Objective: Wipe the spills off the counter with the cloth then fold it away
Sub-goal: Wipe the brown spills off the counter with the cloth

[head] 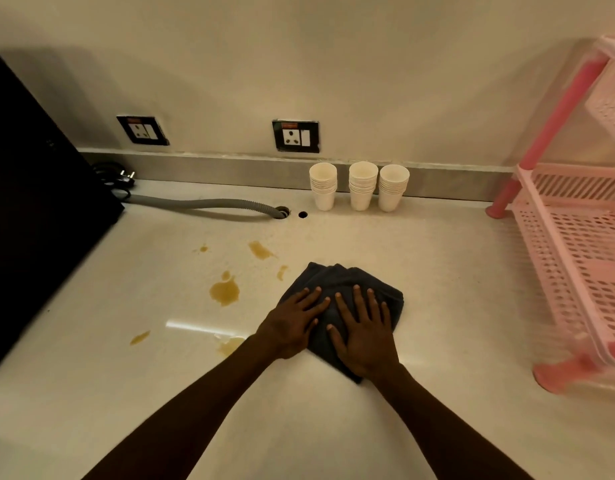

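A dark grey cloth [337, 277] lies bunched on the pale counter [437, 289] near the middle. My left hand [294, 323] lies flat on its left part, fingers spread. My right hand [365, 330] presses flat on its right part, fingers spread as well. Neither hand grips the cloth. Several brown spills mark the counter to the left: a large one [224, 291], a streak [261, 250], a small drop [282, 271], a dash [139, 337] and a patch [230, 344] beside my left forearm.
Three stacks of white paper cups [359, 185] stand against the back wall. A pink plastic rack [573, 237] fills the right side. A black appliance [39, 188] stands at the left, with a grey hose [202, 204] running into a counter hole.
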`<act>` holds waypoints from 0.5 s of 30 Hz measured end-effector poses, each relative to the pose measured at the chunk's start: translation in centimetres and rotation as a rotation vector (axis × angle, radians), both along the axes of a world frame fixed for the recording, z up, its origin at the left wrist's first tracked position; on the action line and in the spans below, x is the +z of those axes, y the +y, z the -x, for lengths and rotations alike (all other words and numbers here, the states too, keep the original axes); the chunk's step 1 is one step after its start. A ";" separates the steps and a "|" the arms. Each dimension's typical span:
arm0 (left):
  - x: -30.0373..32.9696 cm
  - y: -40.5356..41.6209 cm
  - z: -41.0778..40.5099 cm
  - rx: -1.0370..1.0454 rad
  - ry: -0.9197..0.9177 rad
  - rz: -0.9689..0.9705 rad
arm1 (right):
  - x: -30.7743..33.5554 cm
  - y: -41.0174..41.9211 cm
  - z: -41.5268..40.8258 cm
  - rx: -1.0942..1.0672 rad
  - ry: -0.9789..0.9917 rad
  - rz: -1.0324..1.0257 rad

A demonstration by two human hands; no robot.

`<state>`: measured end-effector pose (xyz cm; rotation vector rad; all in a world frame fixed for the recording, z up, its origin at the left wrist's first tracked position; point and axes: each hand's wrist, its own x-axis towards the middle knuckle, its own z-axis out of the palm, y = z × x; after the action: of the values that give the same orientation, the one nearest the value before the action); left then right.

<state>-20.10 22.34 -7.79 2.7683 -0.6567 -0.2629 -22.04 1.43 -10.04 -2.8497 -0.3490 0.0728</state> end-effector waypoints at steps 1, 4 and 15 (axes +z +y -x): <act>0.0 0.2 0.2 0.003 0.001 0.015 | 0.3 0.1 -0.1 0.009 -0.004 0.017; 0.8 0.7 0.2 0.044 -0.003 0.131 | 2.1 0.6 -1.3 0.021 0.069 0.090; -1.3 11.3 11.6 0.855 -0.333 0.373 | 0.7 3.7 -1.1 0.020 -0.006 0.033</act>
<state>-31.69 33.68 -9.11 2.4629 0.4097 0.4565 -20.98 5.15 -9.37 -2.8794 -0.3818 0.0744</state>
